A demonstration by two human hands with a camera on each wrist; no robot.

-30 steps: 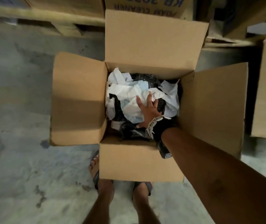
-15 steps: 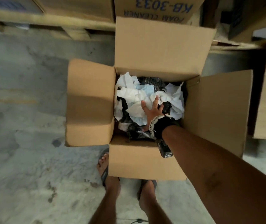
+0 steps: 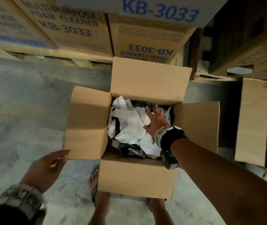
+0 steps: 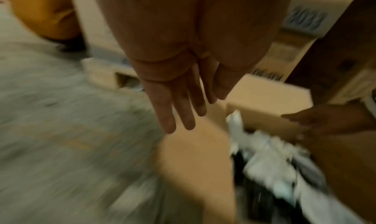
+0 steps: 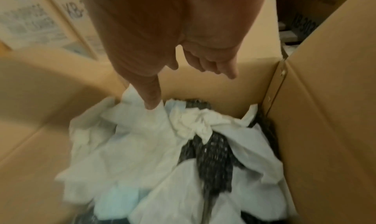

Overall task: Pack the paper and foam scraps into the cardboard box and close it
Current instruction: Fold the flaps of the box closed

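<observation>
An open cardboard box (image 3: pixel 136 176) stands on the floor between my feet, all flaps (image 3: pixel 87 122) spread out. Crumpled white paper scraps (image 3: pixel 129 125) and black foam pieces (image 3: pixel 129 150) fill it. My right hand (image 3: pixel 156 119) hovers over the scraps at the box's right side, fingers spread and straight, holding nothing; in the right wrist view the right hand (image 5: pixel 183 82) hangs above the paper (image 5: pixel 142 139) and dark foam (image 5: pixel 211 155). My left hand (image 3: pixel 48 168) is open, its fingertips by the near corner of the left flap. In the left wrist view, the left hand (image 4: pixel 183 115) has straight fingers above the flap (image 4: pixel 195 163).
Stacked printed cartons (image 3: pixel 67 28) on a wooden pallet stand just behind the box. Another open carton (image 3: pixel 252 120) with a dark bag inside sits at the right. Bare concrete floor (image 3: pixel 20 114) stretches to the left. My sandalled feet (image 3: pixel 97 184) touch the box's near side.
My right hand has lifted off the scraps and shifted toward the right rear of the box. My left hand has come into view, reaching for the left flap. The view tilted up.
</observation>
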